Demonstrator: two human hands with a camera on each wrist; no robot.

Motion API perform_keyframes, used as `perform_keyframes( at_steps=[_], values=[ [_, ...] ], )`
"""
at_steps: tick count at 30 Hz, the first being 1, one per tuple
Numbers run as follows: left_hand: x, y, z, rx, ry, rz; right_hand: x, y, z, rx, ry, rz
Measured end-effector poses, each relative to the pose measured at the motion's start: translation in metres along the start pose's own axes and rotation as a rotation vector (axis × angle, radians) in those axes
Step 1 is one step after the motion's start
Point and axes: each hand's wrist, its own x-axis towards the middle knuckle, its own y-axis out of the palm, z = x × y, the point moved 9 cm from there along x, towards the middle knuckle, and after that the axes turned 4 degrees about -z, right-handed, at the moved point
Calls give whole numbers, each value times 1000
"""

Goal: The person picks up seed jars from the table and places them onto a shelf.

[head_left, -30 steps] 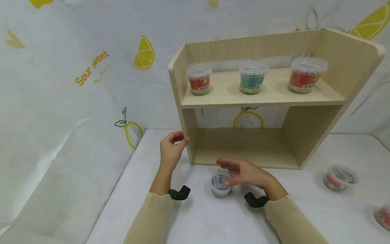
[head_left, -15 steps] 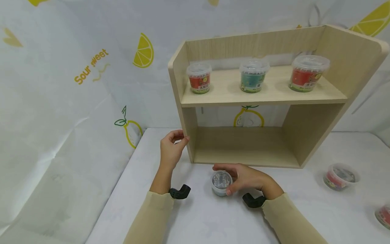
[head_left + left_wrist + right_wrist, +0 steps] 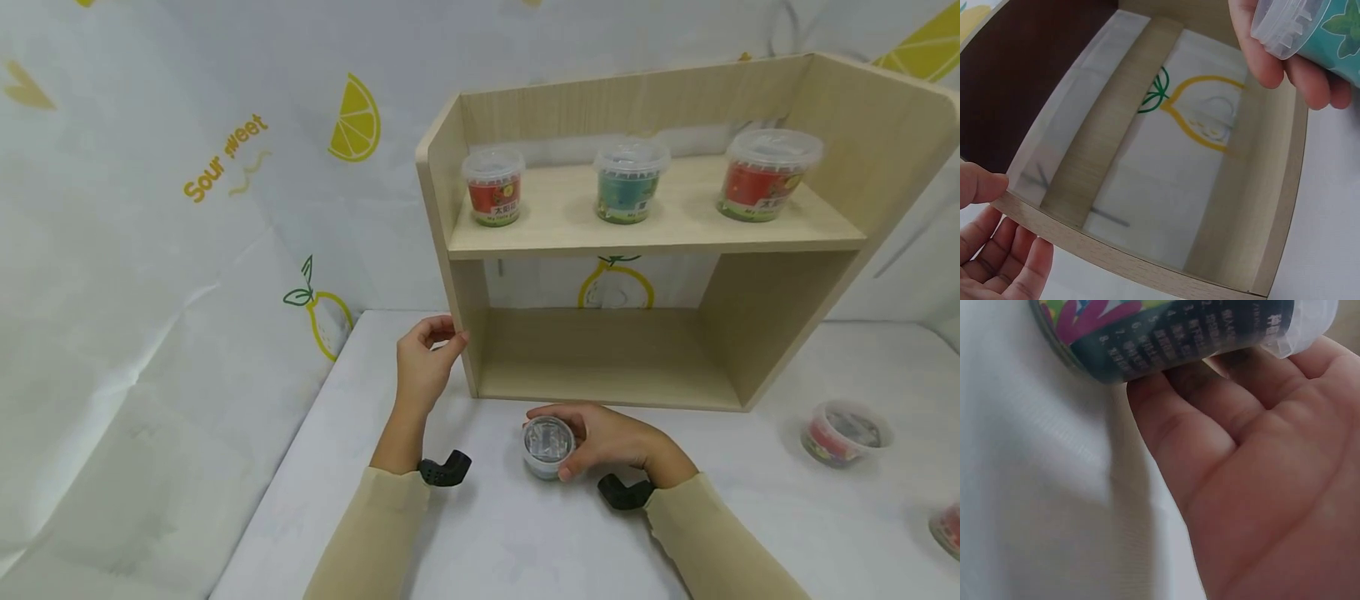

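Note:
A small plastic cup (image 3: pixel 548 448) with a clear lid stands on the white table in front of the shelf. My right hand (image 3: pixel 611 437) grips its side, the thumb near and the fingers round the far side. The left wrist view shows the cup's teal label with a green leaf; small white print covers the label in the right wrist view. My left hand (image 3: pixel 425 362) pinches the front edge of the left side panel of the wooden shelf (image 3: pixel 600 354), thumb inside and fingers outside. Part of the cup's right side is hidden by the right hand.
On the upper board stand a red-labelled cup (image 3: pixel 496 196), a teal-labelled cup (image 3: pixel 628 190) and a larger red-labelled cup (image 3: pixel 761 185). Another cup (image 3: pixel 840 433) sits on the table at right, with a partly cut-off cup (image 3: pixel 948 527) nearer. A lemon-printed sheet (image 3: pixel 225 250) hangs behind.
My right hand has come down from above the cup, and its fingers and thumb have closed round it. The left hand stays on the shelf's side panel. The head view has shifted slightly.

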Motion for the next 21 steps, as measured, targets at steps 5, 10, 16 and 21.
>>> perform_keyframes(
  at_steps=[5,10,16,21],
  values=[
    [0,-1,1,-3,0,-4,0,-1,0,2,15,-6],
    [-1,-1,-1,-3,-1,-9,-1,-1,-1,-5,20,-6],
    [5,0,9,7,5,-9,-1,-1,-3,19,12,8],
    [13,2,30,0,-5,-9,-2,-1,-4,55,11,22]
  ],
)
